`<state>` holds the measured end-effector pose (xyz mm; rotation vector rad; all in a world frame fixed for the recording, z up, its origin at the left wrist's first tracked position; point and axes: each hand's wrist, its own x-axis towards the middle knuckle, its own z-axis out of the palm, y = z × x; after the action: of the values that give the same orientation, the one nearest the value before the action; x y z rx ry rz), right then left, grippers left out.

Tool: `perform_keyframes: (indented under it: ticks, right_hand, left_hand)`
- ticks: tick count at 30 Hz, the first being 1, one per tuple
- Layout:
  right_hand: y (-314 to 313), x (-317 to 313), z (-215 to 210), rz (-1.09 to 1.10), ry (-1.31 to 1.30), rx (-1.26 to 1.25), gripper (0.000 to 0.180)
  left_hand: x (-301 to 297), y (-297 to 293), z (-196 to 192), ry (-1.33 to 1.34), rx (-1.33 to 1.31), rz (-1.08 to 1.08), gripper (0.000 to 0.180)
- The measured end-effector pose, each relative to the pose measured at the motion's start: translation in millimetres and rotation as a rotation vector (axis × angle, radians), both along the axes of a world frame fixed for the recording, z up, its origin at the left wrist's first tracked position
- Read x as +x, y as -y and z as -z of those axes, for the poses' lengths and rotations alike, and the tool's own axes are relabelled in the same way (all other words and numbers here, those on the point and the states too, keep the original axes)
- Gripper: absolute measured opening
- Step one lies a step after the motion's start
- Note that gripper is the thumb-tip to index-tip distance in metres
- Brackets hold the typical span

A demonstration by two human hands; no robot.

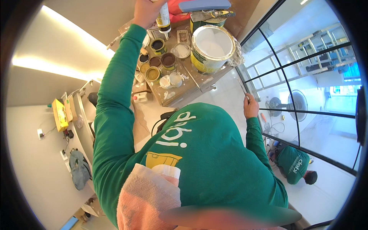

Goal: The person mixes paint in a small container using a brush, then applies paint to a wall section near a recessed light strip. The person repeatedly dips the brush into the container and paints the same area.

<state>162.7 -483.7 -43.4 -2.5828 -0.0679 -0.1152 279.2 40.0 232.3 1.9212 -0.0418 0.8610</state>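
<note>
At the top, my left hand is closed around a sealant tube, white, yellow and black, whose nozzle points down over the worktable. Low at my right side, my right hand grips a thin, slim-bladed tool, its exact kind unclear. Below the tube stand several small open paint tins, among them a black one, a brown one and an ochre one. A large can of white paint is to their right. A thin stick lies in front of it.
Behind the large can, a putty knife rests on another can beside a blue-grey pad. A black-framed glass partition runs along the right. Ladders, a fan and a crouching person appear there. A grey bag hangs left.
</note>
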Motion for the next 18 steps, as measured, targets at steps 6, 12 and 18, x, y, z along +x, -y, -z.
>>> perform_keyframes:
  ticks: [6, 12, 18]
  right_hand:
    - [-16, -58, -1, 0.115, -0.092, 0.038, 0.023]
    - [-16, -99, 0, 0.2, -0.101, 0.087, 0.021]
    - [-6, -113, 0, 0.245, -0.101, 0.04, 0.021]
  left_hand:
    - [77, -25, 64, -0.082, -0.089, 0.102, 0.037]
    - [132, -40, 95, -0.001, -0.171, 0.048, 0.037]
    - [166, -46, 125, -0.08, -0.138, 0.128, 0.064]
